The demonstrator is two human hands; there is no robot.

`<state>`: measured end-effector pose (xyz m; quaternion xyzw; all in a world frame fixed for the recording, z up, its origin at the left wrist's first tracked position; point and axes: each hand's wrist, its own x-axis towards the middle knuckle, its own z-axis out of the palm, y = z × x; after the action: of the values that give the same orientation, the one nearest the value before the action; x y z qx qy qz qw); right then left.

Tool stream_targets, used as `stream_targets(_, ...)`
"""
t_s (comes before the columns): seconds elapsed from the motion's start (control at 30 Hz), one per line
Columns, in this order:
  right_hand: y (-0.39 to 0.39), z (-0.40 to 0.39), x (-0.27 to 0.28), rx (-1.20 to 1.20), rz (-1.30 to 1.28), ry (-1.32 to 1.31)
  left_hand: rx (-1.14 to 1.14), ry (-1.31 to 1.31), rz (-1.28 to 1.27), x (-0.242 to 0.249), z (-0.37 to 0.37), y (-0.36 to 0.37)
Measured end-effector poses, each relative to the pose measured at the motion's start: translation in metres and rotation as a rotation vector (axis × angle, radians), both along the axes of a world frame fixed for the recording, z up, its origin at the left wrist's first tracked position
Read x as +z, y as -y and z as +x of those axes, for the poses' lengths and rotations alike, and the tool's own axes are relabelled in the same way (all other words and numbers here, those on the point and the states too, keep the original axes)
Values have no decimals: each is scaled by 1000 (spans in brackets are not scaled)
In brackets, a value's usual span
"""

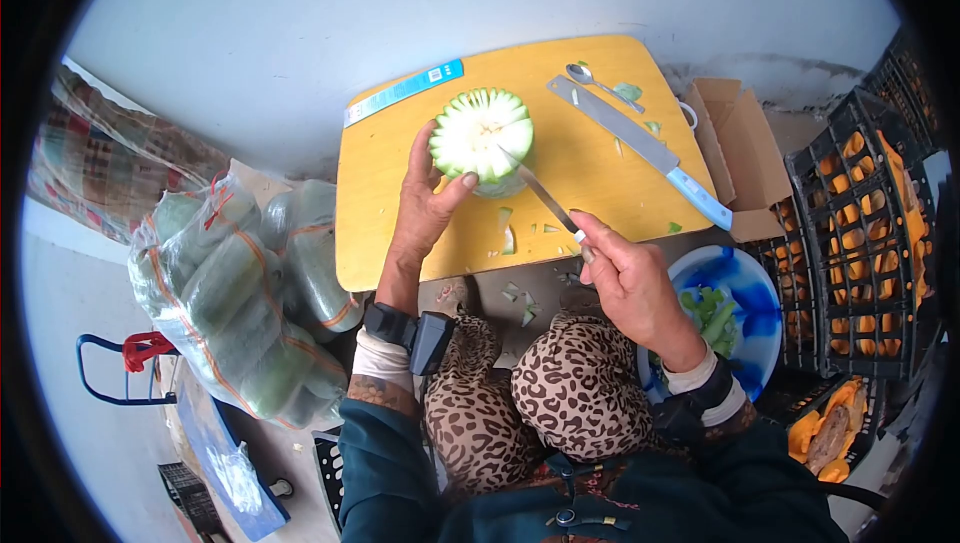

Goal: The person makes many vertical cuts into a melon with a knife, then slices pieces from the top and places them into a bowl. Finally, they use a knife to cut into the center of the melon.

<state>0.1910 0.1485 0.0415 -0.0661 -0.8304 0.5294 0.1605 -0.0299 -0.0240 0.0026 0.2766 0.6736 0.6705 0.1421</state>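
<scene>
A winter melon piece [487, 133] stands upright on the yellow table [400, 193], its pale cut face upward and its green rim notched into teeth on part of the edge. My left hand [428, 198] grips its near left side, thumb in front. In my right hand [625, 273] is a small paring knife [547, 200], its blade tip at the right part of the cut face. Small green peelings [508, 233] lie near the melon. A large kitchen knife with a blue handle [640, 143] rests to the right, close to a metal spoon [600, 83].
A blue and white basin [760, 293] with green scraps sits below the table's right side. Beside it are a cardboard box [735, 143] and black crates [850, 243] of orange produce. Wrapped winter melons [235, 283] are stacked left. A blue knife sleeve [405, 93] lies at the table's back.
</scene>
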Motion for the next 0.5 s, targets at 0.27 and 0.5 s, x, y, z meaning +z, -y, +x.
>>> stream_targets(0.27,9,-6,12,-21,93,-40,-5,0,-30,4,0,1)
stream_targets(0.5,31,-9,3,-117,279,-10,-15,15,-15,3,-1,1)
